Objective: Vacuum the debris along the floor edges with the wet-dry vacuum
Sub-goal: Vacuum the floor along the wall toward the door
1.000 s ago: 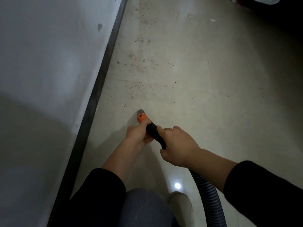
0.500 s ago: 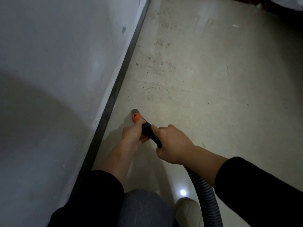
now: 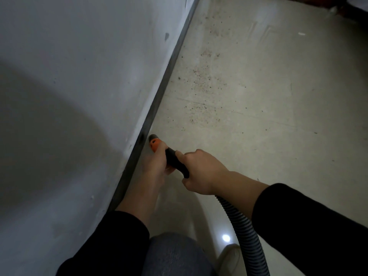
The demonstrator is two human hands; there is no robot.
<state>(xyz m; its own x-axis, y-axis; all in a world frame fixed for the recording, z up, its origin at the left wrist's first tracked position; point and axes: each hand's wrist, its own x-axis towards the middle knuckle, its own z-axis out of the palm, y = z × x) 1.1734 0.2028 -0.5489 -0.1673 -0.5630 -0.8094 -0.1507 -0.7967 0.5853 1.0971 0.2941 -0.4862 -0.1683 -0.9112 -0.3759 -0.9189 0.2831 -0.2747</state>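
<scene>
Both left hand (image 3: 157, 163) and right hand (image 3: 202, 174) grasp the nozzle (image 3: 155, 142), vacuuming the baseboard (image 3: 169, 70) edge; next, likely push toward one-o'clock debris (image 3: 201, 80).

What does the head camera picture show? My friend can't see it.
A person's left hand and right hand grip a black and orange vacuum nozzle, its tip down at the pale floor right beside the dark baseboard. Dark specks of debris lie scattered ahead, and a grey ribbed hose trails back.

Orange-collared black nozzle (image 3: 159, 145), ribbed grey hose (image 3: 242, 230), black sleeves (image 3: 310, 222), grey trousers (image 3: 175, 255), pale beige floor (image 3: 268, 96) flecked with dark debris (image 3: 201, 82), grey-white wall (image 3: 79, 56), dark baseboard (image 3: 159, 96)
</scene>
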